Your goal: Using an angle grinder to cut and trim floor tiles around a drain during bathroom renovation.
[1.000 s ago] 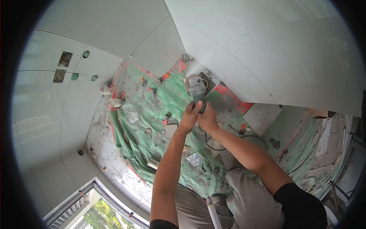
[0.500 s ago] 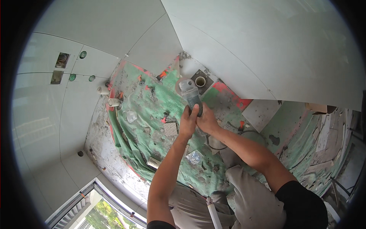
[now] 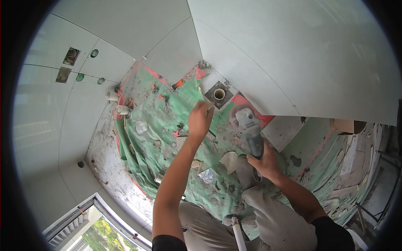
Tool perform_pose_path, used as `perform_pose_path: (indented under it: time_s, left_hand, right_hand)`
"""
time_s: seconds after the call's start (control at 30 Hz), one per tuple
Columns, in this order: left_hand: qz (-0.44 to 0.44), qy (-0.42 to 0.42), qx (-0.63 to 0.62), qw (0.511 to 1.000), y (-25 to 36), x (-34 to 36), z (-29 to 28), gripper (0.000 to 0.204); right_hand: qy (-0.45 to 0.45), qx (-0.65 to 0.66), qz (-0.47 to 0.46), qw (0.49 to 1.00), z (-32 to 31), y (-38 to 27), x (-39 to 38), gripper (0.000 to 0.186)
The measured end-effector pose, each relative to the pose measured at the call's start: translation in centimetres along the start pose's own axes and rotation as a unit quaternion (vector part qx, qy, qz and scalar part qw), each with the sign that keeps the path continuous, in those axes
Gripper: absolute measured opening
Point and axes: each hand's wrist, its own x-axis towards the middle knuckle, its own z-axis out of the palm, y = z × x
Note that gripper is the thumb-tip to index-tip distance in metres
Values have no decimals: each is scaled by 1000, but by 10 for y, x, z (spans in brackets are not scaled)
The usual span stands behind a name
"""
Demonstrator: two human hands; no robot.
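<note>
- In the head view, large glossy pale-grey wall panels (image 3: 310, 54) meet in a corner above a floor spread with a crumpled, dirt-spotted green woven sheet (image 3: 157, 115).
- Near that corner, a round cream-coloured pipe opening (image 3: 219, 94) sits in a dark square patch (image 3: 210, 97).
- The right hand (image 3: 266, 162) is wrapped around the dark handle of a grey-and-black angle grinder (image 3: 250, 125), right of the pipe opening and beside a bright red floor patch (image 3: 267, 120); whether its blurred round disc (image 3: 233, 118) touches anything cannot be told.
- The left hand (image 3: 200, 120) is apart from the grinder, fingers bent, over the green sheet just lower left of the pipe opening; whether it holds something small cannot be told.
- A flat pale rectangular tile (image 3: 284, 131) lies right of the grinder.
- A crumpled clear plastic wrapper (image 3: 207, 175) lies on the sheet, nearer the person's grey trousers (image 3: 284, 221).
</note>
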Motion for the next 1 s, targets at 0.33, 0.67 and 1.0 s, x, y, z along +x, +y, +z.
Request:
perform_pose_path:
  time_s: [0.33, 0.67, 1.0]
  left_hand:
    - [186, -179, 216, 942, -34, 78, 57, 7]
    - [97, -6, 77, 992, -18, 143, 26, 16]
    - [-133, -87, 296, 942, -37, -135, -172, 14]
  right_hand:
    - [-11, 0, 17, 1000, -29, 17, -40, 63]
    - [-54, -37, 5, 998, -42, 30, -53, 70]
    - [-31, -26, -2, 999, -25, 21, -14, 67]
